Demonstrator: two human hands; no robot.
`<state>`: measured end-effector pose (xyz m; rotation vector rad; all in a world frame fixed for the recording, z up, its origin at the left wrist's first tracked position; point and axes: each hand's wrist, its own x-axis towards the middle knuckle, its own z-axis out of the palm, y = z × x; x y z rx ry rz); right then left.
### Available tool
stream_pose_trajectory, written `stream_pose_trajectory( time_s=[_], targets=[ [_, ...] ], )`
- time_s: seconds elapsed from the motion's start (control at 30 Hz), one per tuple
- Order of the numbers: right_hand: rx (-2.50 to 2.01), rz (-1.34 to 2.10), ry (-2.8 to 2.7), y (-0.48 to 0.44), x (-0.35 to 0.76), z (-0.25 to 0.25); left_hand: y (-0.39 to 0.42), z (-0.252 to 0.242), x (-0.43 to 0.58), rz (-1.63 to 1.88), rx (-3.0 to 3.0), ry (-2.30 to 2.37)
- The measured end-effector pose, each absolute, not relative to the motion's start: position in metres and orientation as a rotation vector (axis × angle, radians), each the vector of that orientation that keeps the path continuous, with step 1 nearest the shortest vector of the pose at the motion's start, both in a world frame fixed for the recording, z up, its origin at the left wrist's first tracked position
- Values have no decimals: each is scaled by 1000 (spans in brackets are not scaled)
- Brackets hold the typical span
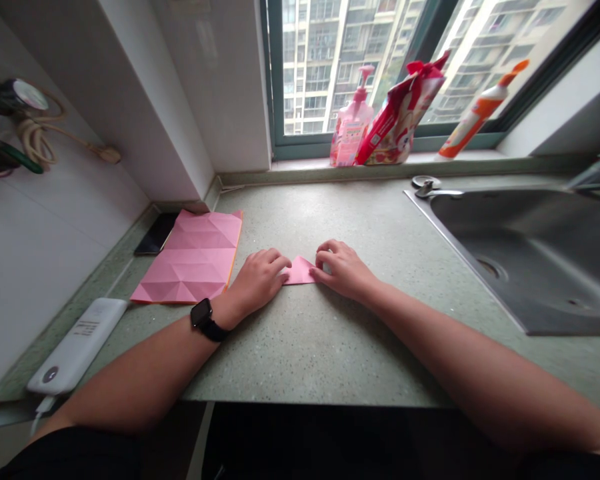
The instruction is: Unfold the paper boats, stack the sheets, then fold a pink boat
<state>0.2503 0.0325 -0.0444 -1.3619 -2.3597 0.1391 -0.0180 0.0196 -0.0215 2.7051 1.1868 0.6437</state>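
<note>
A small folded pink paper [300, 271], triangular with its point toward the window, lies on the speckled green counter [325, 360] between my hands. My left hand [261, 279], with a black watch on its wrist, has its fingertips on the paper's left corner. On the right corner rests the thumb of my right hand [344, 269], its fingers curled around it. Left of my hands lies a larger creased pink sheet [190, 257] with an orange edge showing beneath it.
A dark flat device [156, 233] and a white power bank [80, 343] sit at the left. The steel sink [535, 253] is at the right. On the sill stand a pink pump bottle [351, 130], a red bag [403, 117] and an orange bottle [473, 120].
</note>
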Motion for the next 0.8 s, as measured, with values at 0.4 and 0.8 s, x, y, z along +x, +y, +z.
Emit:
stream_pose_trajectory(
  time_s=[0.4, 0.8],
  targets=[
    [-1242, 89, -2358, 31, 249, -53, 18, -21, -18, 562, 2795, 856],
    [-1219, 78, -2451, 31, 247, -57, 12, -13, -22, 398, 2909, 855]
  ],
)
